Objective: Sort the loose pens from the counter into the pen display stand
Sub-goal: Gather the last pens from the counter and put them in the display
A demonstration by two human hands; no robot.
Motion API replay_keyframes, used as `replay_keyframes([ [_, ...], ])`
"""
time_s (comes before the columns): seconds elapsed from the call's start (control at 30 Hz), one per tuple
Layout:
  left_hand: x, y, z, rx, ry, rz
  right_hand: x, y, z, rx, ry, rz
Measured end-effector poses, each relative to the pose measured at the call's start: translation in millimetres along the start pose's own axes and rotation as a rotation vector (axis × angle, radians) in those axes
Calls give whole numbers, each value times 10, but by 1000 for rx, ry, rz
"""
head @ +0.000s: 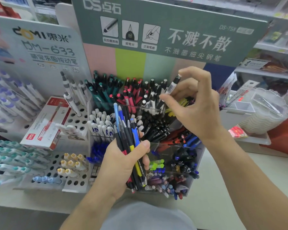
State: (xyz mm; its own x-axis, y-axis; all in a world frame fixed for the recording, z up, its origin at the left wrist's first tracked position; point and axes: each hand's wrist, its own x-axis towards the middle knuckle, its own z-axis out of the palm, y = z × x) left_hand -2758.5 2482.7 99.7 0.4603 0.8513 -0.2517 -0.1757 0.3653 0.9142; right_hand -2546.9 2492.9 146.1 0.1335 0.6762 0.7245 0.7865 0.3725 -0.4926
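Bundle left: many pens yet to place, a thick fistful of loose pens (pixel 129 146) gripped upright in the left hand (pixel 123 163), fingers and thumb wrapped round the middle of the bunch, tips and clips fanning out above.
One in play: the right hand (pixel 194 103) pinches a single black-and-white pen (pixel 172 85) between thumb and curled fingers, tilted, its lower end down among the black-and-white pens in the back row.
Stand: the pen display stand (pixel 195 153) sits straight ahead on the counter (pixel 223 188), stepped clear compartments, back row teal, red, then black-white, lower rows white, black, blue and mixed.
Progress: I judge it mid-task; the compartments look well stocked, but the bundle says plenty of sorting remains.
Counter stock: no loose pens visible lying on the bare counter from here; the left hand seems to hold the lot.
Room above: open air over the back row, though the green header board (pixel 156 30) rises close behind it, so pens go in from the front.
Room left: tight, a white peg-hole rack (pixel 76 120) with a red pen box (pixel 48 123) stands just beside the stand.
Room right: freer, bare counter, with plastic trays (pixel 256 140) further off.
Risk: packed pens crowd each slot, so the clear dividers could snag a tilted pen.
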Motion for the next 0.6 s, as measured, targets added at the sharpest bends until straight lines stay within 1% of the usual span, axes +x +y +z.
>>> replay_keyframes([
  [0.13,-9,-4,-24,-14,-4,-20,-57,-115,-44,26,143,-60],
  [0.17,-13,-5,-35,-17,-3,-21,-50,-130,-49,30,152,-60],
  [0.23,-24,-3,-52,-26,-1,-20,-7,-150,-47,-1,93,-34],
  [0.33,-44,9,-52,-29,-5,-9,85,-119,-26,-167,-89,-32],
  [0.4,-57,2,-55,-25,-3,-3,125,-113,29,-254,-174,-30],
  [0.5,-75,-17,-54,-5,-5,4,135,-136,216,-333,-210,-32],
  [0.6,-97,-20,-50,10,-14,10,179,-104,369,-297,-149,-71],
])
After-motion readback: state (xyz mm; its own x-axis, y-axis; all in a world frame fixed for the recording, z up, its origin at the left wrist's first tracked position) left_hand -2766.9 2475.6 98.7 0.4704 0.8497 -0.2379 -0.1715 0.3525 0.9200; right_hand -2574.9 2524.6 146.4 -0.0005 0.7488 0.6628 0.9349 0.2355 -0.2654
